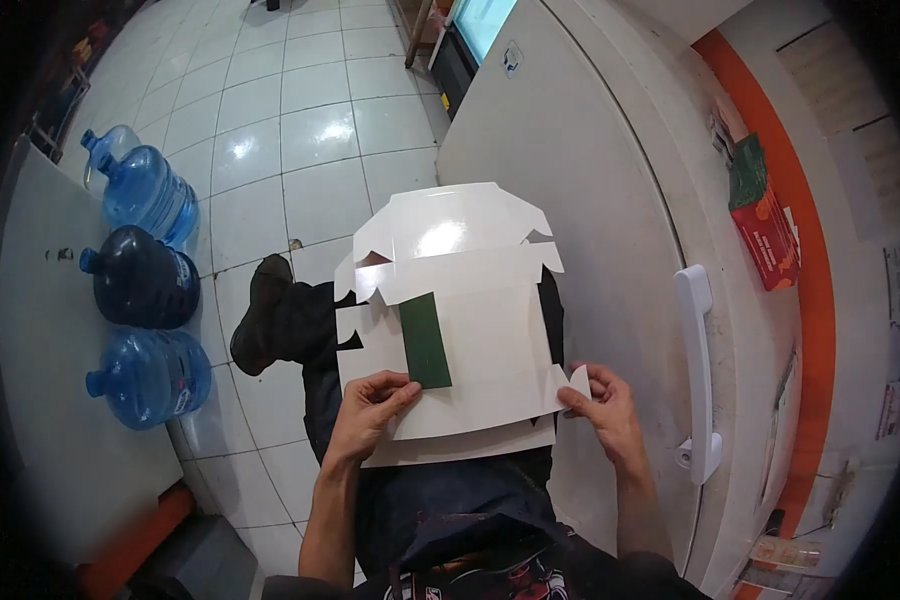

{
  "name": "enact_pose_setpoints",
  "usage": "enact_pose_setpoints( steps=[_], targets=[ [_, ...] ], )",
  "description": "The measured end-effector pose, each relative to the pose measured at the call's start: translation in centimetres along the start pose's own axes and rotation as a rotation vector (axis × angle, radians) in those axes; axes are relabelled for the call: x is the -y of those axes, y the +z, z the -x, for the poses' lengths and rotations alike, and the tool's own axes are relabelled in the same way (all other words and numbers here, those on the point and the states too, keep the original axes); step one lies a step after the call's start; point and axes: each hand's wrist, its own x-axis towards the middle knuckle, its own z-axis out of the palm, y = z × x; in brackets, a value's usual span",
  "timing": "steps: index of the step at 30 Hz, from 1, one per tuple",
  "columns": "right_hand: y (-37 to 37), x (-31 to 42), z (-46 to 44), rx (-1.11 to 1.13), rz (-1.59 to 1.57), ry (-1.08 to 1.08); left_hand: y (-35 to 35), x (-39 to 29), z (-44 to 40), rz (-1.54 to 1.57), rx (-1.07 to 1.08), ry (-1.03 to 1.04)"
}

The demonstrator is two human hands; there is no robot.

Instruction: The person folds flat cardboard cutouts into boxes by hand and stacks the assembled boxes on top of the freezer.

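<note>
A white die-cut cardboard sheet (500, 330) lies across the person's lap, with notched flaps along its edges and a glossy far panel. A green rectangular piece (425, 340) shows on its left part. My left hand (375, 410) pinches the near left edge of the cardboard, its thumb at the lower end of the green piece. At the near right corner my right hand (602, 403) grips a small flap that is bent upward between thumb and fingers. Beneath the near edge another strip of white cardboard shows.
Several large blue water bottles (150, 375) stand on the tiled floor (315, 130) at the left. A white door with a handle (700, 375) is close on the right. Beyond it hangs a red and green packet (762, 225). A dark shoe (260, 315) rests left of the cardboard.
</note>
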Motion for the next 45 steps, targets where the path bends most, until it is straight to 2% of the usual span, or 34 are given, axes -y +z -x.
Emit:
enact_pose_setpoints(
  steps=[3,6,9,12,15,18,21,27,32,35,39,42,45],
  targets=[
    [1.3,-1.1,1.2,-0.105,0.066,-0.147,0.2,-0.3,0.3,-0.011,-0.006,-0.008],
    [3.5,-1.2,2.6,-0.159,0.394,-0.420,0.4,-0.3,0.2,-0.028,-0.014,0.003],
    [3.9,-2.4,2.2,-0.132,0.591,-0.762,0.7,-0.2,0.1,-0.059,-0.033,0.021],
    [3.7,-2.8,2.4,-0.113,-0.114,-0.346,0.4,-0.4,0.4,-0.065,-0.047,0.020],
    [2.4,-3.0,1.1,-0.092,-0.131,-0.094,0.4,-0.6,0.4,-0.099,-0.035,0.011],
    [2.3,-1.8,0.8,0.054,-0.316,0.089,0.4,-0.7,0.4,-0.120,-0.024,0.003],
    [2.0,-2.8,0.2,0.141,-0.319,0.159,0.4,-0.9,0.5,-0.128,-0.022,0.022],
    [2.1,-4.0,-0.7,0.107,-0.101,0.156,0.0,-1.2,0.6,-0.119,-0.009,0.005],
    [2.3,-4.1,-1.0,0.079,-0.248,0.158,0.0,-1.0,0.9,0.014,-0.126,0.018],
    [2.5,-3.9,-1.1,0.066,-0.344,0.162,0.5,-2.2,2.5,-0.032,-0.331,-0.098],
    [2.8,-4.3,-1.2,0.105,-0.380,0.159,2.0,-0.5,4.2,0.105,-0.315,-0.031],
    [3.1,-3.9,-1.0,0.107,-0.330,0.142,3.2,1.2,4.5,-0.025,-0.424,0.067],
    [3.4,-3.6,-0.7,0.146,-0.311,0.136,3.8,2.6,4.4,-0.608,-0.483,0.338]
  ],
)
